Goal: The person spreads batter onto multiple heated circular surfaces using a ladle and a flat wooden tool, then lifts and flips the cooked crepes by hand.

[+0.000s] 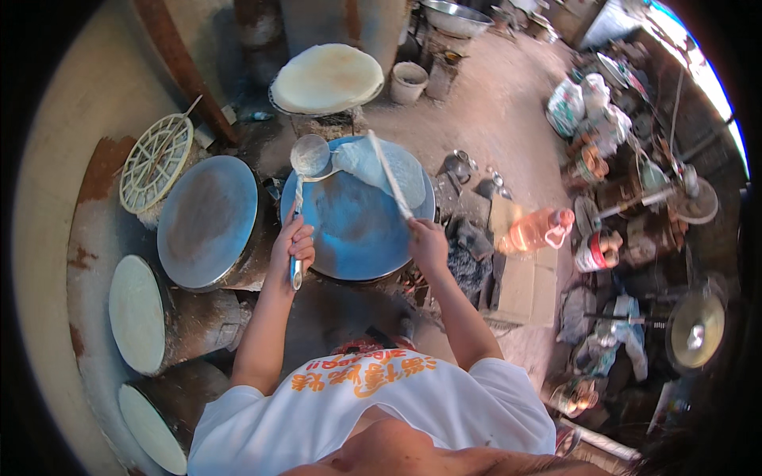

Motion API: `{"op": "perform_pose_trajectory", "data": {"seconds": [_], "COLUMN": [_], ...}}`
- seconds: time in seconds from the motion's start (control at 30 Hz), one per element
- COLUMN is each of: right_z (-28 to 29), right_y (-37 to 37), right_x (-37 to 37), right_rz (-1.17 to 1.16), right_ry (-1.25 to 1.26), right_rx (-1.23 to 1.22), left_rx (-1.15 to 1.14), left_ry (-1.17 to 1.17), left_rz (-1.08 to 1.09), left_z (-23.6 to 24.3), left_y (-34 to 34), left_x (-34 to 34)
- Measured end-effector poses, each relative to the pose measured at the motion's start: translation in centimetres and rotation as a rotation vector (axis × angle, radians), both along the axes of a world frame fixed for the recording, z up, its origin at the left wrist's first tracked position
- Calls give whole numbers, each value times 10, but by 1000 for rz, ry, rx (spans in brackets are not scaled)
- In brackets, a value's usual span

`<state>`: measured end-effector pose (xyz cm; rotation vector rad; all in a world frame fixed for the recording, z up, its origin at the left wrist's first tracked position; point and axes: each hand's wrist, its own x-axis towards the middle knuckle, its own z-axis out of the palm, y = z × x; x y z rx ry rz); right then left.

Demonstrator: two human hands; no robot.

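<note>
My left hand (292, 244) is closed round the handle of a long ladle (310, 156), whose pale-coated bowl hangs over the far left rim of a round, dark griddle (349, 234). In my right hand (429, 244) is the end of a pale, flat stick-like spreader (388, 172), slanting up and left across the griddle. Wet white batter (365, 163) covers the griddle's far right part, beside and under the spreader. A thin loop or edge shows between the ladle bowl and the batter; I cannot make out what it is.
A second griddle (208, 222) stands at left, with two pale round tops (137, 315) (152, 428) nearer me. Beyond the griddle, a pale flatbread stack (327, 78) sits on a round support. A reddish bottle (538, 231) stands on cardboard (528, 287) at right; clutter lines the far right.
</note>
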<state>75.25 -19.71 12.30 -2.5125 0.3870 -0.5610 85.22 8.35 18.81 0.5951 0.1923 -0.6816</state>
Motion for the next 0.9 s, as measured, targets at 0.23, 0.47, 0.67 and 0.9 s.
{"op": "perform_pose_trajectory", "data": {"seconds": [0.23,0.47,0.67,0.9], "right_z": [18,31,12,22], "right_y": [-12,-83,-84,-99], "right_x": [65,68,114,116], "right_rz": [443,672,752,954], "right_ry": [127,2,36,148], "right_rx": [56,81,101,197], "left_rx": [-864,-750,-709,496], "left_ry": [223,100,147,-79], "left_rz": [105,180,331,404], "left_z": [38,73,26,70], "left_y": [-25,-51,-59,-57], "left_x": [-61,-93,-97,-118]}}
